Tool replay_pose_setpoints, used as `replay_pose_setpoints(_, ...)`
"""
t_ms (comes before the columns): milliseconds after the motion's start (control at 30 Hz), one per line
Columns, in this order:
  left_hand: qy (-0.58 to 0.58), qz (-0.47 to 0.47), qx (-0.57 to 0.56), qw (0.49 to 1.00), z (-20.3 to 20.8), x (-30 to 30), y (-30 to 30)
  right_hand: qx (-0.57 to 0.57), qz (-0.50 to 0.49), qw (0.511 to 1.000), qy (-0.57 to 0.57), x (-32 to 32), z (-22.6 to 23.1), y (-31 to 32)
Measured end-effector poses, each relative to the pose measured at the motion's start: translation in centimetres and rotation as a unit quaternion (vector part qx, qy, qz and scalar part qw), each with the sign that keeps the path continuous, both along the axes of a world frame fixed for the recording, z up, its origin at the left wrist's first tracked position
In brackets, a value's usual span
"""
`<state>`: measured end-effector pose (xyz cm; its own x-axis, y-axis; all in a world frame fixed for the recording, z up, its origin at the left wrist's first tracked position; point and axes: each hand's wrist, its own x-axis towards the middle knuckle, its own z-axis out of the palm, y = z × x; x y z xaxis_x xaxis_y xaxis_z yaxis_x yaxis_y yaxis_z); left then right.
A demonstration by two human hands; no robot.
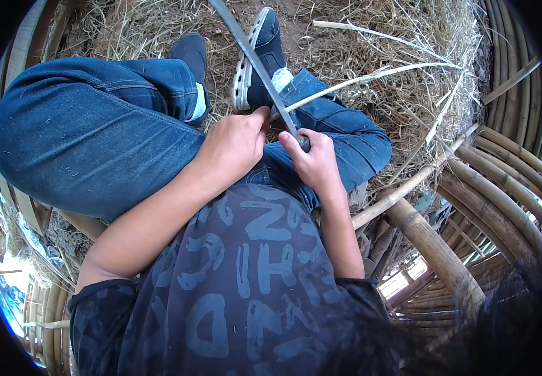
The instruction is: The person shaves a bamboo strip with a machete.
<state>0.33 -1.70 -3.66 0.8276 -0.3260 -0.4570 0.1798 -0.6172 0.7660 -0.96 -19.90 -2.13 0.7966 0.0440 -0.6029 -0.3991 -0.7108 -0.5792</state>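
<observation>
My right hand is closed round the dark handle of a long knife. Its grey blade slants up and away to the left, past the top edge of the view. My left hand is closed just left of the blade, thumb and fingers pinched on the near end of a thin pale bamboo strip. That strip passes by the blade and runs off to the right, over my knee. Where blade and strip cross, I cannot tell if they touch. The left fingertips are partly hidden.
I sit with bent legs in blue jeans, a dark shoe just beyond my hands. Dry straw and shavings cover the ground. Another pale strip lies at the far right. Bamboo poles and curved bamboo bundles stand at the right.
</observation>
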Motion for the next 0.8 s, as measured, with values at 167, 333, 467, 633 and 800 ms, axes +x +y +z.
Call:
replay_pose_setpoints(167,0.008,-0.026,0.035,0.999,-0.6,-0.4,-0.1,-0.021,0.016,1.000,-0.011,0.2,-0.1,1.3)
replay_pose_setpoints(333,0.048,-0.041,0.021,0.998,-0.8,-0.4,0.0,-0.051,0.025,0.998,0.025,0.7,-0.1,1.9)
replay_pose_setpoints(467,0.019,-0.046,0.032,0.998,-1.1,-0.6,0.1,-0.086,0.037,0.996,0.004,0.5,0.0,2.4)
replay_pose_setpoints(633,0.000,-0.043,0.043,0.998,-1.3,-0.8,0.2,-0.139,0.052,0.986,-0.080,-0.3,-0.8,2.8)
replay_pose_setpoints(800,0.000,-0.041,0.031,0.999,-1.3,-0.8,0.2,-0.157,0.055,0.982,-0.086,-0.3,-0.8,2.9)
